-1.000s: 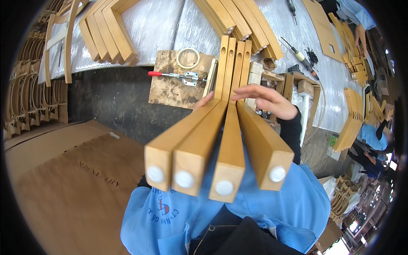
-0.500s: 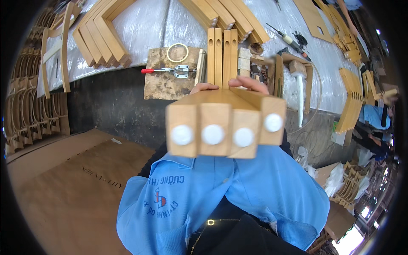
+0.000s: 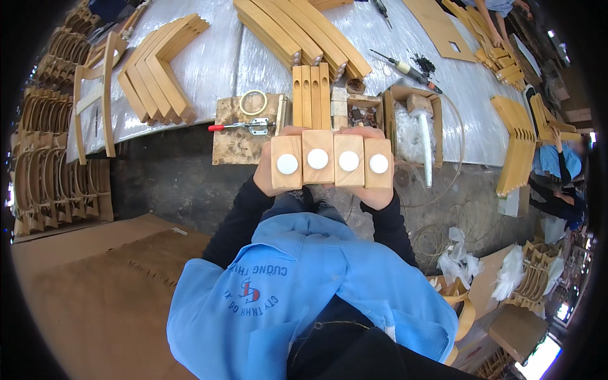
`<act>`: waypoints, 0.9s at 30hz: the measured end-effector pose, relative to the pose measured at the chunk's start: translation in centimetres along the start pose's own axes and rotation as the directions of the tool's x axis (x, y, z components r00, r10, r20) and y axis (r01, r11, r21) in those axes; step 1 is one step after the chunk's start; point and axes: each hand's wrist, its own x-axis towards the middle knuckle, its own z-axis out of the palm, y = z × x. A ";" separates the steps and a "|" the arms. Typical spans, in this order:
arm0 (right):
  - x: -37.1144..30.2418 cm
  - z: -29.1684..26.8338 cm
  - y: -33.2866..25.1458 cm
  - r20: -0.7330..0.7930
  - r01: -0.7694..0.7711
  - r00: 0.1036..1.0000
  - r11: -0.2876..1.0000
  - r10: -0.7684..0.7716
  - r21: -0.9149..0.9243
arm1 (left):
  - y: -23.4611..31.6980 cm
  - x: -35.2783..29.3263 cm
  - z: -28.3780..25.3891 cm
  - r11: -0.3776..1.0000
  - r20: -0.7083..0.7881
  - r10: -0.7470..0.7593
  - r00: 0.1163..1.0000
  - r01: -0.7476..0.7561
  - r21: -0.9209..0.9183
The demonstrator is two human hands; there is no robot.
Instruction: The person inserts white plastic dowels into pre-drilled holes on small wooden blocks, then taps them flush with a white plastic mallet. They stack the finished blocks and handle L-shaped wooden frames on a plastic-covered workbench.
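A row of several pale wooden bars [image 3: 318,178] is held side by side in front of me. Their square ends face up toward the view, each with a round white pad; one of the middle bars sticks up slightly. My left hand [image 3: 263,173] is closed around the left side of the row. On the other side my right hand [image 3: 379,198] grips the right bar, its fingers partly hidden behind the wood. Beyond the ends, the bars' long sides [image 3: 306,95] stretch toward the plastic-covered table, with oval slots near the far tips.
A wooden board [image 3: 240,142] with a red-handled toggle clamp [image 3: 258,125] and a tape roll [image 3: 254,102] lies left of the bars. To the right are a box with a white tool [image 3: 425,145] and a corded power tool [image 3: 405,68]. Angled wooden parts [image 3: 155,76] are stacked on the table [image 3: 218,50].
The bars have dropped away from the view, and their ends now line up more evenly. Both hands have come to the sides of the row; the right fingers were stretched along the top before.
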 end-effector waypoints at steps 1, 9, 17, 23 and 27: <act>-0.6 0.1 0.4 0.006 -0.089 0.996 0.993 0.088 0.084 | 0.4 0.1 0.0 0.991 0.003 0.058 0.998 -0.058 0.118; -4.9 5.8 1.5 -0.399 0.060 0.901 0.960 -0.171 -0.275 | -3.2 -0.2 3.3 0.957 -0.167 0.135 0.977 -0.172 -0.235; -3.1 12.5 3.0 -0.374 -0.237 0.712 0.704 0.594 0.669 | 0.2 2.4 -1.3 0.955 0.280 0.293 0.914 -0.296 -0.031; -1.6 14.2 3.2 -0.697 -0.530 0.691 0.790 0.192 -0.308 | -4.7 -0.4 -9.5 0.966 0.290 -0.214 0.933 0.245 -0.077; 6.1 13.9 -3.3 -0.827 -0.354 0.538 0.846 -0.165 -0.399 | -13.6 -1.9 -11.7 -0.085 0.640 -0.753 0.153 0.942 -0.324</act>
